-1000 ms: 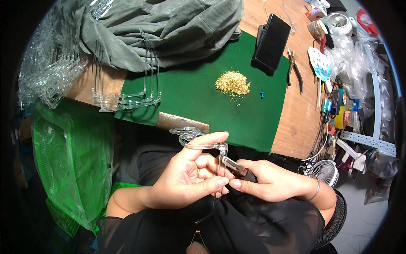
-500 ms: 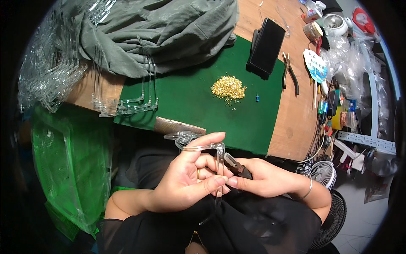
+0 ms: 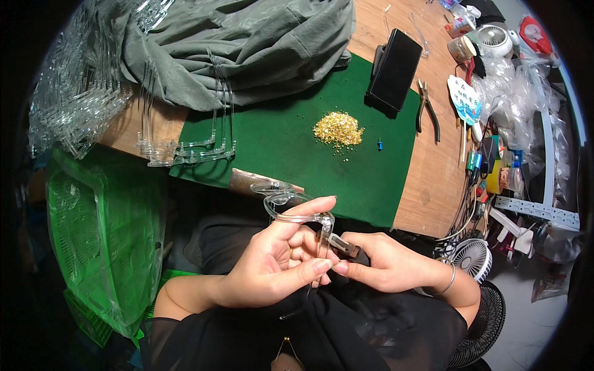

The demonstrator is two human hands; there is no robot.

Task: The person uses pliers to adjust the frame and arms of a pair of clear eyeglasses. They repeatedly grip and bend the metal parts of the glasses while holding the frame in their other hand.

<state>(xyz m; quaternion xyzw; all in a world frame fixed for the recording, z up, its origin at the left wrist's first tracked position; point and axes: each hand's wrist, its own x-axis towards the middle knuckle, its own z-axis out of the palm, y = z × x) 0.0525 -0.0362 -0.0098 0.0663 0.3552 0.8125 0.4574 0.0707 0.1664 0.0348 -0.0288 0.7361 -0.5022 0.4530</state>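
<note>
My left hand [image 3: 266,272] pinches a clear plastic eyeglass frame [image 3: 286,213] between thumb and fingers. One of its temples hangs down past the thumb, and the front part reaches out over the index finger. Close on the right, my right hand [image 3: 396,267] is closed around a small dark-handled tool [image 3: 352,252] with a metal head. That head points left, right beside the hinge corner of the frame; whether they touch I cannot tell. Most of the tool's handle is hidden in my palm.
A green mat [image 3: 278,148] carries a heap of gold bits [image 3: 338,128], a blue pin [image 3: 380,145] and a black phone [image 3: 394,71]. Pliers [image 3: 427,114] lie on the wood. More clear frames [image 3: 192,151] stand by a grey cloth [image 3: 247,55]; a green basket [image 3: 102,241] is at left.
The eyeglass frame has tilted in my left hand, its lower temple end swinging left. The tool in my right hand has turned, showing more of its metal head. The view shifted slightly.
</note>
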